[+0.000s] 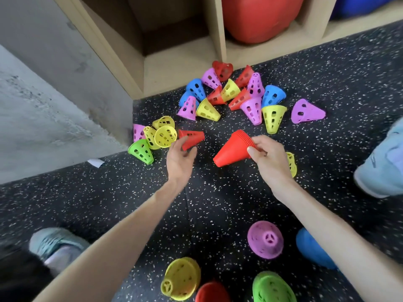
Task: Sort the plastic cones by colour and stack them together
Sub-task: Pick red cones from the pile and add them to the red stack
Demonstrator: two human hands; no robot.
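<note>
Two bare hands work at mid-frame above a dark speckled floor. The left hand curls its thumb and fingers round a single red cone, which lies on its side with holes showing. The right hand pinches the wide end of a red stack of nested cones, thumb on the near side and fingers curled round the rim, the narrow tip pointing down toward the lower left. The cone and the stack are near each other but apart.

Above them, in the upper middle, a loose pile of pink, blue, red and yellow cones lies just in front of a wooden shelf. A lone pink cone lies to the right of the pile. At centre left sits a small cluster of yellow, pink and green cones. Along the bottom edge stand sorted stacks: a yellow stack, a pink stack, a green stack and a blue stack. Pale blue shoes show at the left and right edges.
</note>
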